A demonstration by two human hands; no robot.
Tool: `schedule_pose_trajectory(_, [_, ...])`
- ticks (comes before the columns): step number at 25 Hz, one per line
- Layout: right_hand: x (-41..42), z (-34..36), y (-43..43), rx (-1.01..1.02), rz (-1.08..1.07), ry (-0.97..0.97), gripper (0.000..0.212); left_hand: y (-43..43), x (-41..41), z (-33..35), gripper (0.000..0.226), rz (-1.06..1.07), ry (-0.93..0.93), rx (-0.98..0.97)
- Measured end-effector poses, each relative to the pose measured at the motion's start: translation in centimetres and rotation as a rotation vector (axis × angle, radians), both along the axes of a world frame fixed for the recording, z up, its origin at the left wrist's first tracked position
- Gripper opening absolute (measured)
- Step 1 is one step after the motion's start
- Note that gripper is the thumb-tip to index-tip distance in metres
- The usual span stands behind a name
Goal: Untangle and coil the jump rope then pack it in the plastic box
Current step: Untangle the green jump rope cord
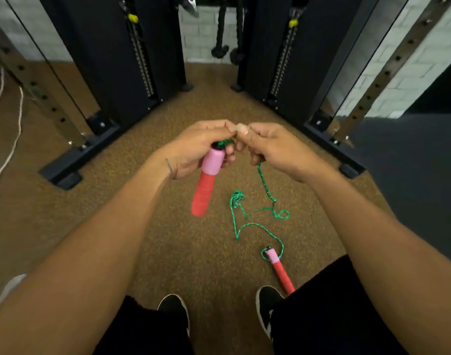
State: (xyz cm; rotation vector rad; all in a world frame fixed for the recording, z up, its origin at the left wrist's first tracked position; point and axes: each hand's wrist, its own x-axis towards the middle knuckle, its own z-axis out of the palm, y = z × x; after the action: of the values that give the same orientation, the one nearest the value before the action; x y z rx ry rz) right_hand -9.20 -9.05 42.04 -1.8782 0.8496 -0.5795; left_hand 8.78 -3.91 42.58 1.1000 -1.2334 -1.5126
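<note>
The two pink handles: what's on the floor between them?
Head view: tangled green cord lies between the held handle and the floor handle.

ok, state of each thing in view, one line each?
left hand: shut on one handle
held handle: off the floor, red end hanging down
right hand: pinching the green rope by the left hand
green rope: tangled, loose loops on the floor
second handle: lying on the floor by the right shoe
plastic box: not in view
</note>
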Motion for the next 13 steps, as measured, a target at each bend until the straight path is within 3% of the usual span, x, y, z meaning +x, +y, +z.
schedule_pose_trajectory(2, [0.0,0.7,0.5,0.06,0.027,-0.098,0.035,0.1,-0.1,1.8,0.019,0.008,0.108,-0.046])
schedule_pose_trajectory(5, [-2.8,1.5,-0.6,0.16,-0.005,-0.097,0.039,-1.1,1.9,3.5,0.017,0.323,0.423,-0.009])
schedule_pose_trajectory(6, [-4.1,2.2,-1.2,0.178,-0.082,-0.132,0.04,-1.4,2.8,3.5,0.018,0.437,0.312,0.015])
schedule_pose_trajectory(7, [-5.3,3.0,-1.9,0.174,-0.158,-0.193,0.041,-1.5,3.6,3.1,0.021,0.474,0.018,0.059])
schedule_pose_trajectory(9, [-6.1,4.1,-2.6,0.122,-0.202,-0.249,0.041,-0.8,3.0,1.7,0.027,0.162,-0.653,0.157])
schedule_pose_trajectory(10, [-5.8,4.4,-2.5,0.059,-0.166,-0.184,0.04,-0.6,1.9,1.2,0.028,-0.037,-0.78,0.148])
schedule_pose_trajectory(11, [-5.0,4.0,-2.8,-0.009,-0.119,-0.095,0.039,-1.0,0.6,0.6,0.027,-0.161,-0.743,0.146])
schedule_pose_trajectory(13, [-3.0,3.3,-2.9,-0.083,-0.014,-0.009,0.04,-1.7,-1.5,0.7,0.031,-0.2,-0.399,0.126])
